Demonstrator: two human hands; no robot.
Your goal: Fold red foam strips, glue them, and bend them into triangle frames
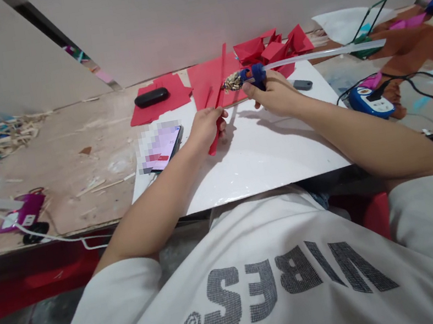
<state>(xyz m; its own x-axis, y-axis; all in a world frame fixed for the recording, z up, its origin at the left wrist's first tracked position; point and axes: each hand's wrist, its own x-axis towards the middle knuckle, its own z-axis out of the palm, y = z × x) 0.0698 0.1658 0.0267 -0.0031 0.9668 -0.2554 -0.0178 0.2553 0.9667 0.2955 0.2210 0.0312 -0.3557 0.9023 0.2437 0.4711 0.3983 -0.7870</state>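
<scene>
My left hand (212,123) is closed around a long, narrow red paper strip (224,71) that slants up and away over the white board (254,161). In my right hand (273,93) is a blue glue gun (254,76), its nozzle end caked with lumpy dried residue and pointing left at the strip. A long translucent glue stick (327,53) sticks out of its back to the right. Beneath the strip lie flat red paper sheets (198,84). Folded red paper pieces (274,47) are heaped just beyond my right hand.
A phone (165,146) and a black case (151,97) on red paper lie left of my hands. At right are a grey object (302,84), a blue power strip (371,102) with cables and a green stand (366,46). Wood slivers (11,137) and a purple power strip (24,211) are far left.
</scene>
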